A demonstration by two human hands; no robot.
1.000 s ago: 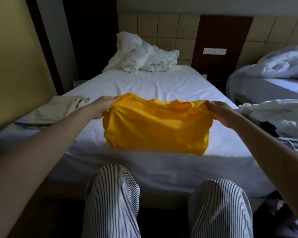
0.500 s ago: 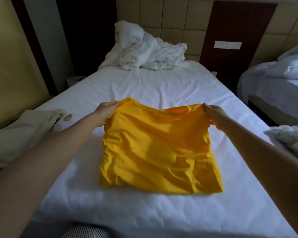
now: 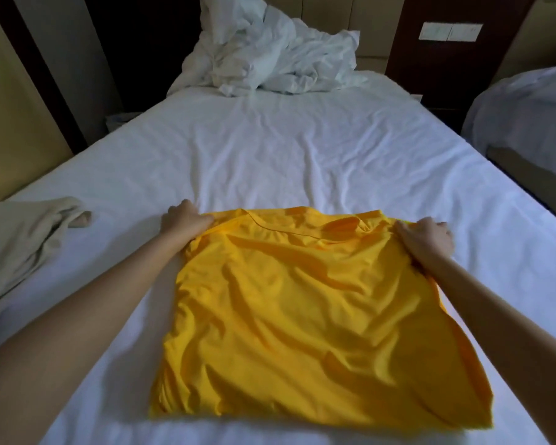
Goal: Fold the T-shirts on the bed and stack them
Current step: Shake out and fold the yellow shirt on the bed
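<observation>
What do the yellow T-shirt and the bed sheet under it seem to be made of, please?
Yellow T-shirt: thin, smooth knit, possibly synthetic, judging by its slight sheen and soft ripples.
Bed sheet: white woven cloth, likely cotton, matte with fine sharp creases.

The left hand (image 3: 183, 220) and right hand (image 3: 426, 239) each grip a far corner of the folded yellow T-shirt (image 3: 308, 322), which lies flat between them on the white bed sheet (image 3: 270, 155).

Fingertips of the left hand (image 3: 184, 220) and the right hand (image 3: 426, 242) are hidden in the yellow T-shirt (image 3: 318, 316).
</observation>
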